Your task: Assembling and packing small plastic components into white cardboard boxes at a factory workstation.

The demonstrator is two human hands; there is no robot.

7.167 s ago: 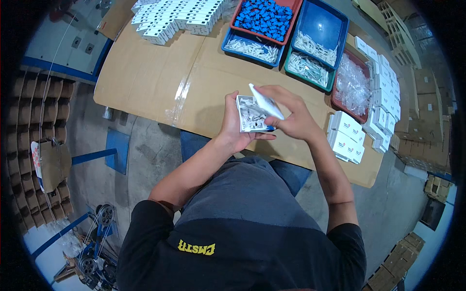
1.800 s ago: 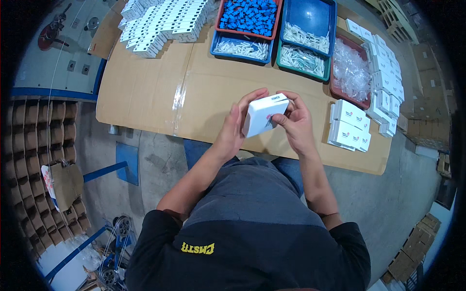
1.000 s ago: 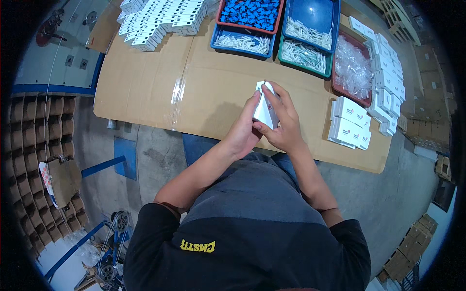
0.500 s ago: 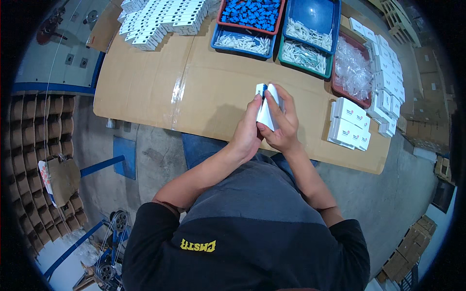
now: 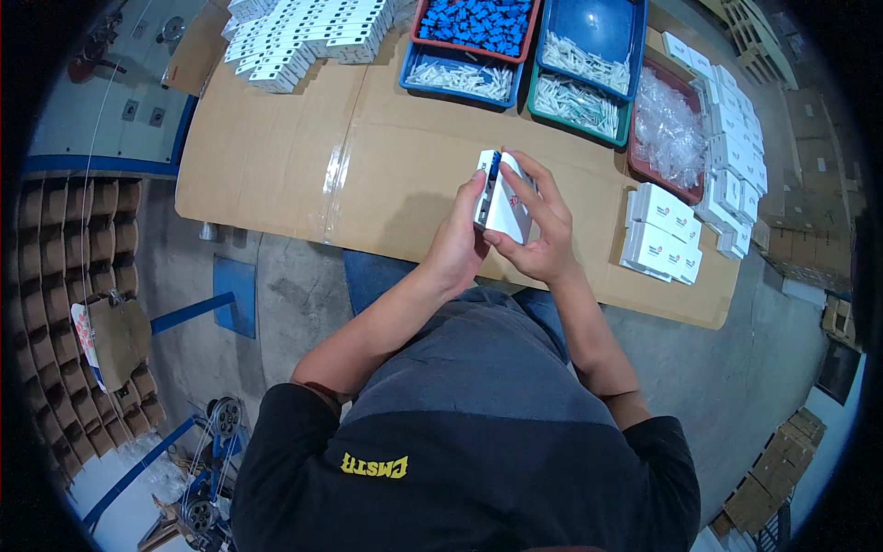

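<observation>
Between my two hands, above the cardboard-covered table point(image 5: 405, 166), is a white rectangular case point(image 5: 504, 221). It is tilted, with a narrow edge that has dark openings and a blue part near its top end. My left hand point(image 5: 456, 237) grips the left side, thumb along that edge. My right hand point(image 5: 550, 241) holds the other side, its fingers lying over the broad white face and its thumb at the lower corner. Part of a small red mark shows on that face; the fingers cover the rest.
Beyond my hands stand a red tray of blue pieces point(image 5: 477, 28), a blue tray of white sticks point(image 5: 460, 81) and a green-edged tray point(image 5: 575, 106). White cases point(image 5: 313, 41) fill the far left. At right are a bin of clear plastic point(image 5: 667, 124) and stacked white cases point(image 5: 660, 235).
The white case has turned in my hands, so its edge with dark openings and more of its broad face now show. Both hands have shifted slightly; the right fingers are more spread.
</observation>
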